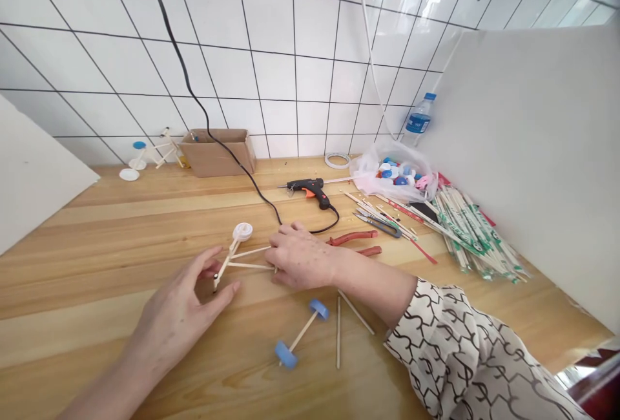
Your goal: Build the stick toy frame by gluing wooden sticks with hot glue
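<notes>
A small frame of thin wooden sticks point(250, 252) lies in front of me, with a white bottle cap point(243, 232) at its far left end. My left hand point(186, 304) is around the frame's left crosspiece, thumb and fingers apart, fingertips close to or touching it. Curled over the right end of the two long sticks is my right hand point(301, 257); its fingertips are partly hidden. Nearer to me lies a stick axle point(304, 331) with a blue cap point(285, 355) on one end and another blue cap point(318, 309) on the other.
Pliers point(353, 237) lie partly under my right forearm. Behind are a black glue gun point(309, 190) with its cord, scissors point(380, 223), a tape roll point(337, 160), a bag of caps point(394, 174), wrapped chopsticks point(475, 229), a cardboard box point(220, 152) and a water bottle point(420, 117). Loose sticks point(338, 333) lie nearby.
</notes>
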Demonstrator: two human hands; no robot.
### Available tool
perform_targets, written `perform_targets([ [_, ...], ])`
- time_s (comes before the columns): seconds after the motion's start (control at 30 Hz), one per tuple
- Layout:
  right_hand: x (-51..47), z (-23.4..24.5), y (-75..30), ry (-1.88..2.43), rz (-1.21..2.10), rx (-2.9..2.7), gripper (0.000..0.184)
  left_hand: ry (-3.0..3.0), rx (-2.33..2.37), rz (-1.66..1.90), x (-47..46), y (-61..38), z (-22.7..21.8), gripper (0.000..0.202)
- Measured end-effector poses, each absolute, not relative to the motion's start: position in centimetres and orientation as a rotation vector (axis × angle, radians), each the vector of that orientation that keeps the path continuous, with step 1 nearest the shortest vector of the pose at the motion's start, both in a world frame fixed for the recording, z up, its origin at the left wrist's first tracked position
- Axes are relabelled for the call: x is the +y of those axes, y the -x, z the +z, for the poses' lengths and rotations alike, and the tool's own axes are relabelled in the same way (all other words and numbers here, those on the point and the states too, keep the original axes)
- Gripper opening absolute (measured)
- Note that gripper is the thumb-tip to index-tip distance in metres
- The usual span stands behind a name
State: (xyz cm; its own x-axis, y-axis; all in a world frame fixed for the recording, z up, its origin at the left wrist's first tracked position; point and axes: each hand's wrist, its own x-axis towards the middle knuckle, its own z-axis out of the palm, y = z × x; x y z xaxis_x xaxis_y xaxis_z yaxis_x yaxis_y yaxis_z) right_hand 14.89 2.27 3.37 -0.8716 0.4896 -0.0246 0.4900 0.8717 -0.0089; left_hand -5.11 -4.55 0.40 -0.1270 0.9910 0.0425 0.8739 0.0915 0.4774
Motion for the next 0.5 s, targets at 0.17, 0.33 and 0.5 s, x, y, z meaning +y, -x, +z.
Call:
perform_targets([
  [0.17,2.41,3.6,-14.78,-0.758,-0.062,3.02,0.02,-1.853,2.081,0.587,-4.43,4.88,0.67,0.051],
  [0.33,2.27,4.06,-15.01,-0.788,-0.124,2.976,0.018,-1.905,2.066,0.635,-4.36,5.34,0.03,0.049],
  [0.5,2.37,4.12,-15.14,-0.798,-0.177,2.965,0.018,-1.904,2.065,0.644,-4.42,5.26,0.2,0.046],
])
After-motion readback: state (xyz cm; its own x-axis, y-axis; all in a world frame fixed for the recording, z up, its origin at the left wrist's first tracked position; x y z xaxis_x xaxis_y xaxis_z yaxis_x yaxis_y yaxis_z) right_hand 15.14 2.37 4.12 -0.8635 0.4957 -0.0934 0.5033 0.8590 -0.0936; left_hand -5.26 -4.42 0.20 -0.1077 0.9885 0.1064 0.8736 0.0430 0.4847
